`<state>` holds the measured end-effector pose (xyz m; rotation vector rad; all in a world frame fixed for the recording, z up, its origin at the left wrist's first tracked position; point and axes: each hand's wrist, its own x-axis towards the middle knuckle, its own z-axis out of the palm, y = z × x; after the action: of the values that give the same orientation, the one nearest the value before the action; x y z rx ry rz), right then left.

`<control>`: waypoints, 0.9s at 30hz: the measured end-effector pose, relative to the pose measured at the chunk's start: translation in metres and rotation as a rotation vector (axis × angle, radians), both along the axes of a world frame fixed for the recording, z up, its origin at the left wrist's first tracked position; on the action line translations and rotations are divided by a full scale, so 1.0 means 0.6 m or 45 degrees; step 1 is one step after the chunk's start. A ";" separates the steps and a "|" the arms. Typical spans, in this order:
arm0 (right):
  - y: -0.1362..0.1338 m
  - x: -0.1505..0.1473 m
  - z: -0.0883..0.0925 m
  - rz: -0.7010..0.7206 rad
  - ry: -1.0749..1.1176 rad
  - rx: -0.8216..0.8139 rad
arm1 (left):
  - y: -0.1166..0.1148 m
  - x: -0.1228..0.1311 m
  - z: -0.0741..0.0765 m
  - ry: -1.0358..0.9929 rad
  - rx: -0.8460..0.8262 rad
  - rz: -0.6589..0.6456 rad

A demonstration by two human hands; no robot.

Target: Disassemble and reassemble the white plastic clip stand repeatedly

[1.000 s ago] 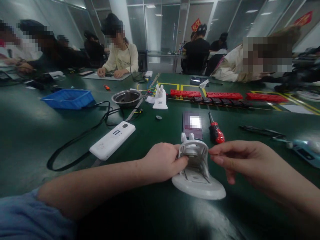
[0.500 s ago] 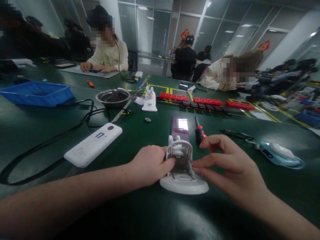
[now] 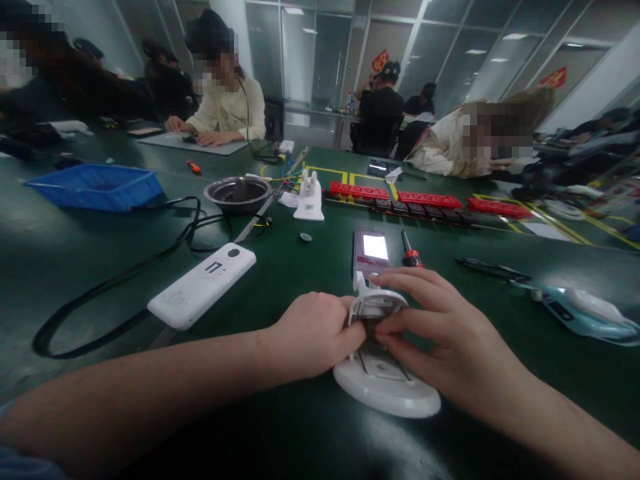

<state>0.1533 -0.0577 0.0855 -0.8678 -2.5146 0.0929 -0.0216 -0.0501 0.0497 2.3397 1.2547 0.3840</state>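
Observation:
My left hand [image 3: 320, 337] grips the left side of a white plastic housing [image 3: 387, 397] with a rounded base, an open hollow upright part and ear-like prongs on top. Its thumb reaches into the opening. My right hand [image 3: 440, 327] is at the housing's right side, thumb and index fingertip closed together inside the hollow, the other fingers curled over the top edge. Whatever the fingertips pinch is hidden. Just behind the housing lies a phone [image 3: 371, 252] with a lit screen. A red and black screwdriver [image 3: 413, 257] lies beyond my right hand, its handle partly covered.
To the left lie a white power bank [image 3: 204, 285] marked 17 with a black cable, a blue tray [image 3: 100, 190] and a metal bowl [image 3: 239, 193]. A similar white piece with ears [image 3: 310, 200] stands ahead. Red strips [image 3: 360, 191] lie behind; a light-blue pouch [image 3: 583, 312] is at right.
My right hand has moved left and inward, its fingertips now inside the hollow. The housing has turned slightly, with its base swung to the right. The whole view has shifted a little.

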 end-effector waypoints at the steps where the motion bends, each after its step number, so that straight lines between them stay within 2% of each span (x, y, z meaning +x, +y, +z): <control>1: -0.001 0.001 0.000 -0.007 -0.001 -0.003 | 0.000 0.000 0.000 0.009 0.004 0.003; 8: 0.002 0.002 -0.006 0.009 0.001 -0.025 | 0.001 0.005 -0.002 0.030 -0.006 0.005; 13: -0.002 0.000 -0.008 -0.021 -0.063 0.052 | 0.000 0.005 -0.003 -0.053 -0.073 0.001; 17: -0.001 -0.001 -0.016 0.000 -0.009 0.114 | -0.001 0.003 -0.001 -0.100 -0.121 0.040; 21: 0.003 0.002 -0.023 -0.002 0.023 0.079 | 0.001 0.002 -0.003 -0.122 -0.141 0.047; 24: 0.004 0.004 -0.025 -0.042 0.051 -0.045 | 0.005 0.002 -0.011 -0.213 -0.296 0.064; 27: 0.006 0.003 -0.029 -0.041 0.110 -0.198 | 0.008 0.005 -0.022 -0.438 -0.604 0.024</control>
<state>0.1553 -0.0540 0.0683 -0.9444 -2.4361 0.3127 -0.0187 -0.0455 0.0365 1.7766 1.0630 0.4200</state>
